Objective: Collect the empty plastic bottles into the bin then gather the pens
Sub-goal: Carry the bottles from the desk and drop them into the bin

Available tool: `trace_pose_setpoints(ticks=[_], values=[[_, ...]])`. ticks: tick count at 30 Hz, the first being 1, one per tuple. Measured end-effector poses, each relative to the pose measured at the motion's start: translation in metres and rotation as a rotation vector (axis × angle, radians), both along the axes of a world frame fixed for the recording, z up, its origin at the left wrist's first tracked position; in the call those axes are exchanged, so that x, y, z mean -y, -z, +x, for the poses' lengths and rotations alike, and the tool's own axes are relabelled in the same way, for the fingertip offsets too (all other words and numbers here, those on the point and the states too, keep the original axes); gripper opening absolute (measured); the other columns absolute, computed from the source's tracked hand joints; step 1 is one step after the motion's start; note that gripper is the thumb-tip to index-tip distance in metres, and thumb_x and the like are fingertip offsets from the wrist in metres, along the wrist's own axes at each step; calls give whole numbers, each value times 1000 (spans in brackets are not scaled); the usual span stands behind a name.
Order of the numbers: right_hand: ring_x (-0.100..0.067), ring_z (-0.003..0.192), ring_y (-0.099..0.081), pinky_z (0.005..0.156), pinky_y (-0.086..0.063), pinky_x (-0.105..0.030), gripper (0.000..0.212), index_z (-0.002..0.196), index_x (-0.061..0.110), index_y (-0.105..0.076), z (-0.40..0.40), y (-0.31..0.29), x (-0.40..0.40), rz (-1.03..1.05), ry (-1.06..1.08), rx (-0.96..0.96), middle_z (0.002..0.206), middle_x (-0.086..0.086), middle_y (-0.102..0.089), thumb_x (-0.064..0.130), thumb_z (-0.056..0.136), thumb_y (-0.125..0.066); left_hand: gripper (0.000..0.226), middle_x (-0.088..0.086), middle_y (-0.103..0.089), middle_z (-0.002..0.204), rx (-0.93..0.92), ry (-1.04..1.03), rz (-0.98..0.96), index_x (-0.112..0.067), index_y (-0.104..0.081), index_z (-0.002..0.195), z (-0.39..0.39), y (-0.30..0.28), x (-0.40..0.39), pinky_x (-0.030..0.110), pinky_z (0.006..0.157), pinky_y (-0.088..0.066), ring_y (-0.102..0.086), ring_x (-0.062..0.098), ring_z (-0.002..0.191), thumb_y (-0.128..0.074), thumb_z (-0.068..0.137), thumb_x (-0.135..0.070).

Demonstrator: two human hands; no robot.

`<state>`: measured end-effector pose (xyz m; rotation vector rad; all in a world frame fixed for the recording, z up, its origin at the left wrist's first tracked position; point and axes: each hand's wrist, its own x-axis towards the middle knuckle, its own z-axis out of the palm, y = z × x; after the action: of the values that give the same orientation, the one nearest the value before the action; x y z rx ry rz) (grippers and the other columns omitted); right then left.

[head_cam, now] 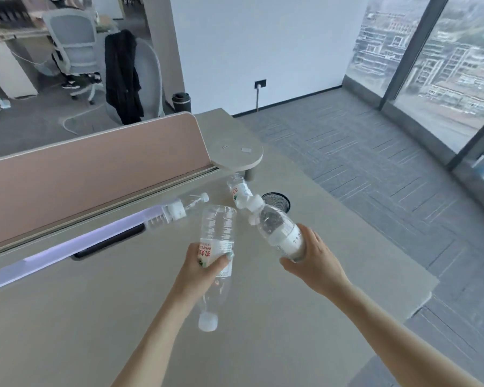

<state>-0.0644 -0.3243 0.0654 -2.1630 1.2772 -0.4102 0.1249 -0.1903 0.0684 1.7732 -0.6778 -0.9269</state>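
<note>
Fingers of left hand point(200, 270) wrap a clear bottle point(217, 247) at its label, cap toward the person; right hand point(313, 261) grips a second bottle point(277, 233) at its base, cap aimed at mesh bin point(284, 201). Two more lie on desk point(95, 317). Likely light, thin-walled, crushable, slick; mid-body hold suits.

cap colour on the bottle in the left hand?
White cap on the left hand bottle; head view.

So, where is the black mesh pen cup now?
The mesh cup stands mid-desk in the head view, right of centre, just behind the bottle held in the right hand.
</note>
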Motion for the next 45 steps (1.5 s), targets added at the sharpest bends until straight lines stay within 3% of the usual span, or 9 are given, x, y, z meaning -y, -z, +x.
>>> trace_pose_setpoints(ticks=[5,10,16,26,30,35,37,41,45], values=[[-19,100,-54,76,-46,-34,62,128,28,-37,-85,-7,5,34,156,47,117,12,-51,33,75,-69,53,-1,-59,94,28,147,36,-21,-35,113,-69,-8,27,13,56,-46,-59,10,74,-74,77,-19],[-20,106,-54,79,-44,-34,66,129,24,-37,-180,-9,10,39,320,105,120,6,-53,33,74,-71,58,1,-57,106,74,253,37,-24,-30,116,-151,-16,54,16,57,-41,-59,10,84,-72,76,-18],[-17,106,-50,80,-39,-31,70,130,24,-36,-292,-14,15,35,454,131,114,9,-50,35,72,-73,55,-11,-52,97,81,314,-1,-24,-25,114,-254,-13,85,15,58,-39,-55,-1,80,-68,80,-14],[-16,101,-49,74,-40,-32,75,131,25,-33,-454,-16,17,9,653,57,114,8,-48,34,70,-75,49,-7,-52,90,50,464,-30,-17,-28,112,-404,-8,144,13,49,-43,-54,3,74,-67,81,-14],[-16,93,-49,69,-39,-32,68,127,23,-32,-491,-8,20,36,735,75,107,8,-48,32,73,-73,55,-5,-54,94,67,499,-20,-19,-33,113,-434,-6,169,24,61,-43,-57,8,79,-73,75,-21],[-16,92,-52,65,-40,-31,64,123,25,-32,-516,5,41,61,793,73,106,8,-50,33,73,-72,73,7,-61,109,121,468,13,-19,-50,111,-449,7,221,45,87,-51,-60,26,104,-67,49,-54],[-15,92,-51,64,-40,-31,64,123,25,-33,-524,10,57,66,801,65,105,9,-49,33,73,-72,72,8,-62,109,108,462,18,-18,-53,114,-456,9,243,42,83,-52,-60,26,102,-67,53,-53],[-15,92,-52,62,-40,-30,63,123,26,-34,-537,23,106,85,811,55,105,9,-50,32,73,-72,38,9,-64,101,46,411,-11,-11,-55,115,-468,21,298,24,57,-42,-59,16,76,-67,81,-25],[-14,91,-51,57,-37,-22,62,123,25,-34,-543,37,174,116,808,26,104,9,-50,33,74,-71,36,9,-63,99,18,432,16,-10,-53,115,-474,38,369,25,56,-41,-55,11,69,-64,84,-24]])
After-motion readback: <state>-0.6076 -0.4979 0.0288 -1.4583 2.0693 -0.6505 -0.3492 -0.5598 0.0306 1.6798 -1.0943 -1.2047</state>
